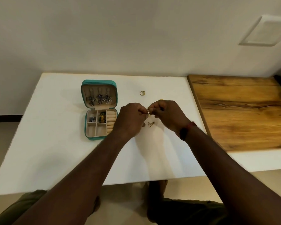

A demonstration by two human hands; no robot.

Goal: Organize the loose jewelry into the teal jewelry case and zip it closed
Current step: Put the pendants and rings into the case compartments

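The teal jewelry case (86, 127) lies open on the white table (55, 151), left of my hands. Several dark earrings hang in its lid, and two of its compartments hold jewelry. My left hand (130, 120) and my right hand (167, 116) meet above the table and both pinch one small gold piece (148, 112) between their fingertips. A gold triangular earring (150, 124) lies on the table just under my hands. A gold ring (142, 93) rests farther back. Another gold piece (161, 99) peeks out behind my right hand, mostly hidden.
A wooden board (243, 114) lies along the table's right side. The wall runs close behind the table. My knees and feet show below the table's front edge.
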